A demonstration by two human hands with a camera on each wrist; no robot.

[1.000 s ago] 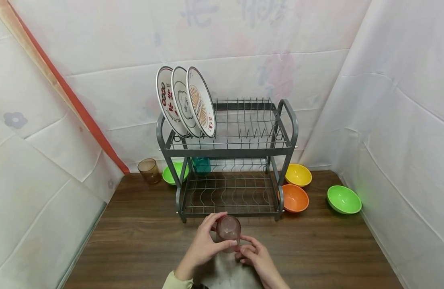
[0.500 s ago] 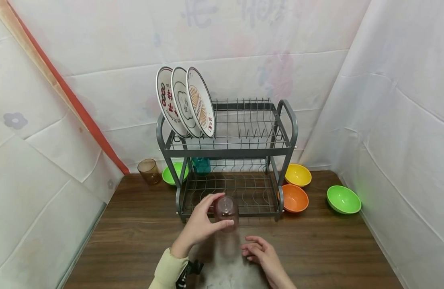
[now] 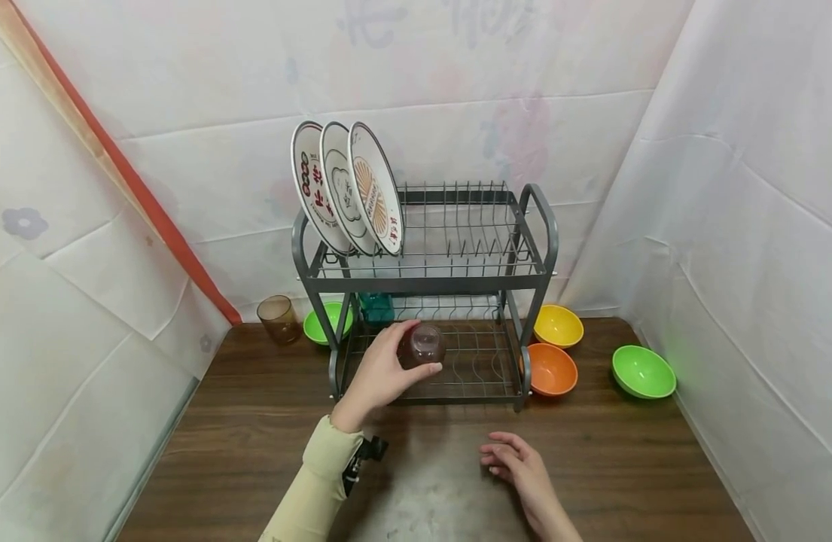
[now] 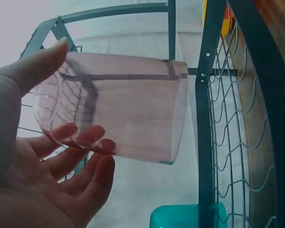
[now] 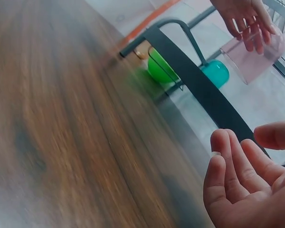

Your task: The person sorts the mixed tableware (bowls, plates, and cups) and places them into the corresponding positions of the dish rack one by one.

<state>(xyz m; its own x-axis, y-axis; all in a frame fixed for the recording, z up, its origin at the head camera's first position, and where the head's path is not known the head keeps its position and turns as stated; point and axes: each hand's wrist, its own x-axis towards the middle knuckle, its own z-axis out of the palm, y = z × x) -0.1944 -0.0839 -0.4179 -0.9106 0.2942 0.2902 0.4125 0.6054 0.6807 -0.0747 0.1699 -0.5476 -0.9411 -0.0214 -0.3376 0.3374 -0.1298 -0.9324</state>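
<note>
A clear pinkish glass is held by my left hand, thumb on one side and fingers on the other, near its base. In the head view the glass is upside down, base up, in front of the lower tier of the dark metal dish rack. My right hand hovers over the table at the front right, fingers loosely bent, holding nothing. At the back left of the lower tier stands a teal cup, partly hidden by the rack frame.
Three white plates stand on edge in the upper tier's left part. A brown glass and a green bowl sit left of the rack. Yellow, orange and green bowls are on the right.
My left hand has carried the glass forward, away from the right hand and up to the lower tier. The right hand has let go of the glass and drawn back to the right.
</note>
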